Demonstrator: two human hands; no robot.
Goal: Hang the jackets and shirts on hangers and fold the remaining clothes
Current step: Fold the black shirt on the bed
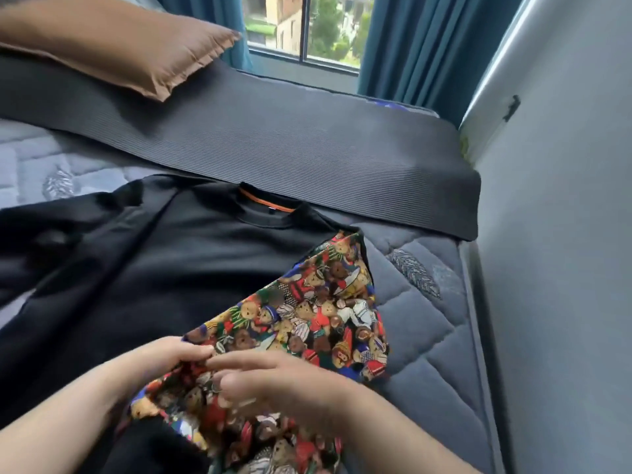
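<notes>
A black crew-neck shirt [178, 268] with an orange strip inside its collar lies spread flat on the bed, collar pointing away from me. On its right half lies a colourful garment printed with teddy bears [318, 309], stretching from near the collar down to the bottom edge. My left hand [167, 357] pinches the bear-print cloth at its near left edge. Right beside it, my right hand [273, 381] grips the same cloth, thumb and fingers curled over bunched fabric.
The bed is covered by a grey quilted cover [417, 302]. A dark ribbed blanket [290, 142] runs across the bed behind the shirt, with a brown pillow [113, 42] at the top left. A pale wall [564, 268] borders the right side; a window with teal curtains [417, 46] is beyond.
</notes>
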